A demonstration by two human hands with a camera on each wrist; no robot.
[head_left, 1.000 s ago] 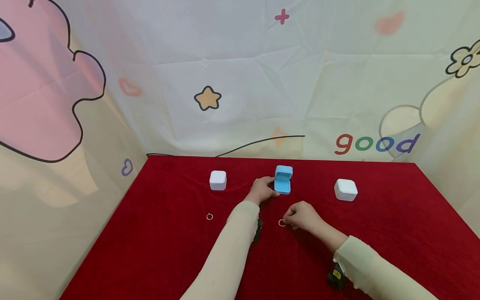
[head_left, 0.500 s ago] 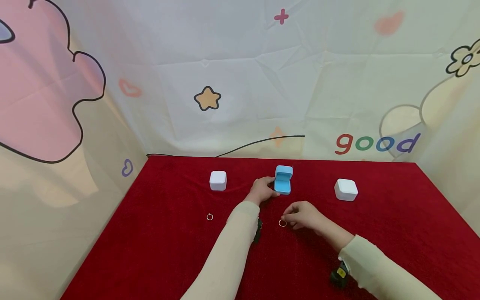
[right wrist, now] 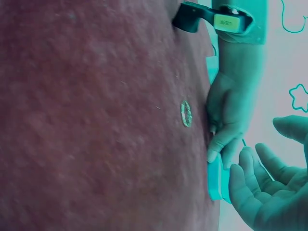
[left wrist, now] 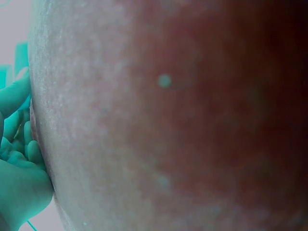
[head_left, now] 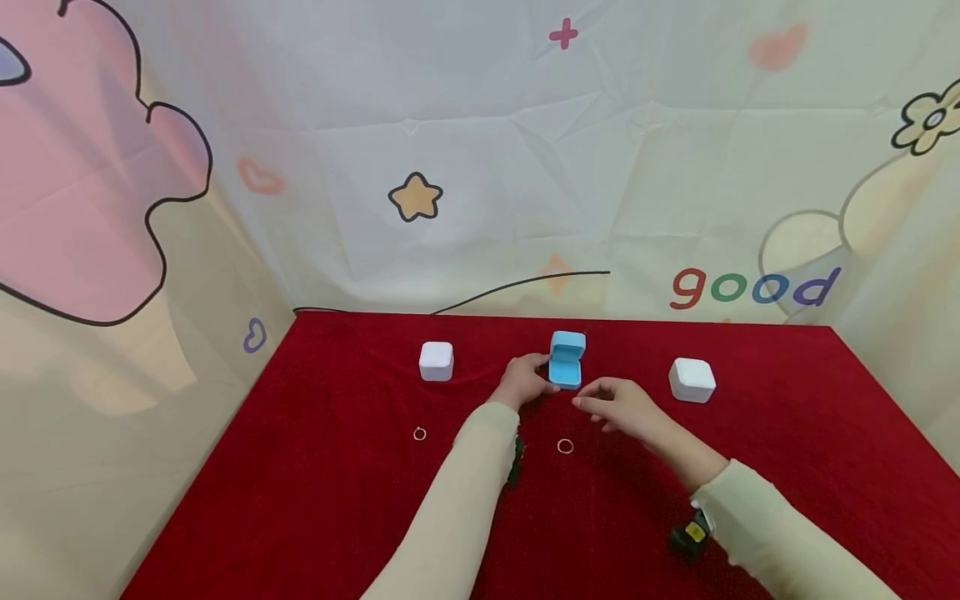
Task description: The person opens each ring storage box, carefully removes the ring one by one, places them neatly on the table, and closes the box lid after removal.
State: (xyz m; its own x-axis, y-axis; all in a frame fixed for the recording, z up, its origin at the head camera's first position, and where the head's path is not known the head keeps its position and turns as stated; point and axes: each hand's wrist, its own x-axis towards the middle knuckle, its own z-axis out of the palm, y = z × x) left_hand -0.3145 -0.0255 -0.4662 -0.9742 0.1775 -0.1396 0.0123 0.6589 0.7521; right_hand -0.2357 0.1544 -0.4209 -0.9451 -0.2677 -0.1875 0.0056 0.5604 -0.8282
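So the left hand [head_left: 522, 379] has its grip on the little blue box [head_left: 567, 372], thumb at the front and fingers round the left side, a narrow hold. The box is towards the back of the red-covered bench [head_left: 300, 517], a bit right of centre, lid up. The right hand [head_left: 621, 410] hangs just off its front right corner, can't tell how high; its grip is loose, with thumb standing off the bent fingers in the right wrist view.

As for clutter: one gold ring [head_left: 566, 453] lies flat on the red in front of the box, below the right fingertips. A second ring [head_left: 419, 440] sits off to the left, and the left sleeve [head_left: 450, 508] cuts right between the two. White boxes flank the setup: the left white box [head_left: 436, 362] across from the left hand, the right white box [head_left: 692, 381] beyond the right one, both well apart from the blue one.

Edges: the printed curtain [head_left: 480, 100] hangs right behind the back edge, so there's only a thin strip of red behind the blue box. Side edges are way out past both white boxes, with broad red stretches there and between the forearms.
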